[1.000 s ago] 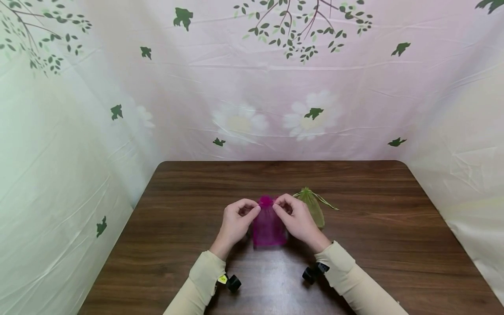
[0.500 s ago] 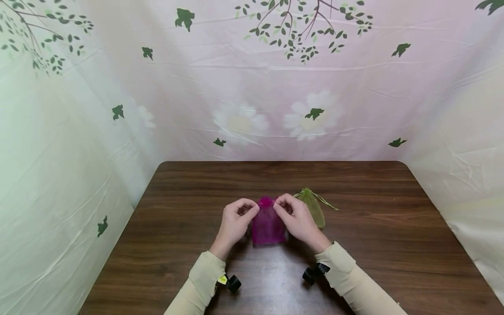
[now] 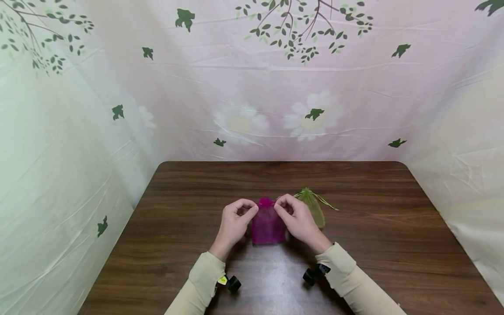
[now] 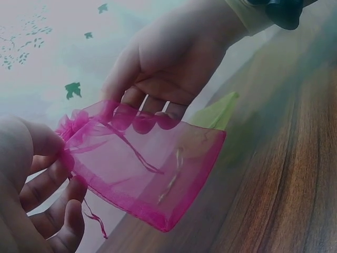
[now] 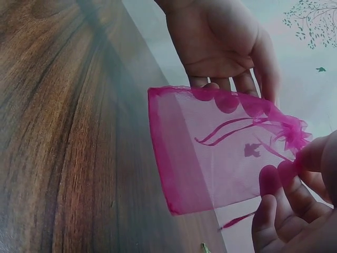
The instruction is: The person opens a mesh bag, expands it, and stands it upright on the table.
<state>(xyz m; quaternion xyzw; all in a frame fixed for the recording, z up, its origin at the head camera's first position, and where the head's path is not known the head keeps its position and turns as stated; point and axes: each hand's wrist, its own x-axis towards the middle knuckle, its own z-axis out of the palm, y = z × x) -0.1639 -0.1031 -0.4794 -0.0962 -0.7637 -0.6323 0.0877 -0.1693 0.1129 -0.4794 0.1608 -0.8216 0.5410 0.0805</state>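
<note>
A sheer magenta organza drawstring pouch (image 3: pixel 268 227) hangs between my two hands, its gathered ruffled neck at the top. My left hand (image 3: pixel 235 221) pinches the left side of the neck between thumb and fingertips. On the right side, my right hand (image 3: pixel 296 218) pinches the neck in the same way. Through the mesh of the pouch (image 4: pixel 142 163) in the left wrist view, the other fingers and a thin magenta cord show. In the right wrist view the pouch (image 5: pixel 210 153) looks flat, with a cord end dangling below it. Whether anything is inside cannot be told.
Just right of my right hand, an olive-green organza pouch (image 3: pixel 313 210) lies on the dark wooden table (image 3: pixel 386 227), its cords spread at the top. Printed fabric (image 3: pixel 267 87) hangs behind the table and along both sides.
The hands have drawn very slightly apart at the neck, and the magenta pouch's lower edge has risen a little. The green pouch stays where it was.
</note>
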